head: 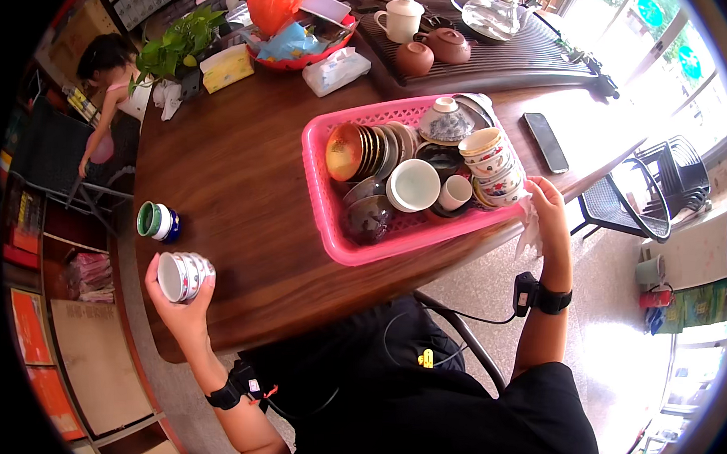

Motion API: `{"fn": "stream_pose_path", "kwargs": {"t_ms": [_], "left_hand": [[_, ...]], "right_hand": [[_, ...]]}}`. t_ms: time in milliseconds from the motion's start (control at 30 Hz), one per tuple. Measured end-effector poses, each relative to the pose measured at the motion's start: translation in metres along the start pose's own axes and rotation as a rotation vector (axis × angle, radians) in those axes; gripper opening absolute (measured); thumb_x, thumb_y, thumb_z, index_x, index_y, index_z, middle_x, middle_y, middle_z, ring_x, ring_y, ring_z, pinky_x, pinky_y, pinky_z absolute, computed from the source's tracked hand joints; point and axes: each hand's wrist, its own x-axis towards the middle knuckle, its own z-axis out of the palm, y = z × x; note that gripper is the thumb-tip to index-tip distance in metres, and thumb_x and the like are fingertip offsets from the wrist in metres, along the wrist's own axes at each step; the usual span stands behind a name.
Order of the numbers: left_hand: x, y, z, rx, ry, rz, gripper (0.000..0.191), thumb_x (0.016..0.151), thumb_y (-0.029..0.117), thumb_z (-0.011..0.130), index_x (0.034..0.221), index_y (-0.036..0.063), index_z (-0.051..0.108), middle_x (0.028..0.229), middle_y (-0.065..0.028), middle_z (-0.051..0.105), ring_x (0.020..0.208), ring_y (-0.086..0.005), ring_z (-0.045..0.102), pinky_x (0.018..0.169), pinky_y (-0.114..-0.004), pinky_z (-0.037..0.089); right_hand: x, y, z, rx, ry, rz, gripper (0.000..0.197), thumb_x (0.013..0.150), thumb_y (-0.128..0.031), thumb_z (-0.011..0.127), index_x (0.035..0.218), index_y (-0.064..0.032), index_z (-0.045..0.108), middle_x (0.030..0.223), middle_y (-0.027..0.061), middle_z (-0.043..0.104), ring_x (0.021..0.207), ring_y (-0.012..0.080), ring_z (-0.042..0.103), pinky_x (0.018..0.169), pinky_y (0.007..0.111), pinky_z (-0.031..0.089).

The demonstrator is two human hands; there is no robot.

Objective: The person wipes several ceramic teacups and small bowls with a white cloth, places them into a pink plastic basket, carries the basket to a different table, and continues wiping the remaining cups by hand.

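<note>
My left hand (185, 318) grips a short stack of white floral teacups (184, 276), tipped on its side at the left part of the table. Just behind it stands a stack of green, white and blue cups (159, 221). My right hand (549, 210) holds a crumpled white tissue (529, 231) at the right rim of a pink plastic basket (353, 255). Beside those fingers, inside the basket, is a tall stack of floral cups (496, 171). The basket also holds gold-coloured dishes (344, 152), white cups (414, 185), dark glass bowls (368, 220) and an upturned patterned bowl (446, 123).
A smartphone (545, 143) lies right of the basket. Behind are a slatted tea tray (513, 67) with a clay teapot (446, 46) and glass kettle (490, 16), a tissue pack (336, 71) and a red basket (309, 60). A person (125, 89) bends at the far left.
</note>
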Motion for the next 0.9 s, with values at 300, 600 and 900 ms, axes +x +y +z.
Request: {"fn": "stream_pose_path", "kwargs": {"t_ms": [300,600,900], "left_hand": [[0.012,0.091,0.103,-0.537,-0.457,-0.083,0.087,0.064,-0.001,0.084,0.136,0.0071,0.035,0.122,-0.014,0.055,0.118,-0.0242,0.055,0.098,-0.038,0.048],[0.024,0.092,0.171,-0.474,-0.623,0.005,0.079,0.064,0.006,0.088,0.13,0.0064,0.044,0.109,-0.0078,0.063,0.1,-0.0159,0.062,0.089,-0.032,0.051],[0.039,0.103,0.174,-0.12,-0.711,0.1,0.078,0.061,0.021,0.09,0.125,0.0042,0.049,0.123,-0.0214,0.057,0.113,-0.0359,0.058,0.103,-0.046,0.038]], "right_hand": [[0.021,0.002,-0.009,-0.215,-0.066,-0.049,0.025,0.099,-0.024,0.057,0.102,-0.0004,0.065,0.082,-0.0026,0.063,0.071,0.0025,0.054,0.062,0.019,0.043],[0.047,-0.043,-0.004,-0.59,-0.156,0.021,0.026,0.088,-0.02,0.07,0.098,0.0037,0.068,0.085,0.0007,0.066,0.077,0.0054,0.057,0.07,0.022,0.047],[0.051,-0.029,0.011,-0.672,-0.025,0.028,0.023,0.087,-0.018,0.069,0.091,0.0038,0.063,0.078,0.0015,0.062,0.077,0.0067,0.052,0.069,0.026,0.046]]}}
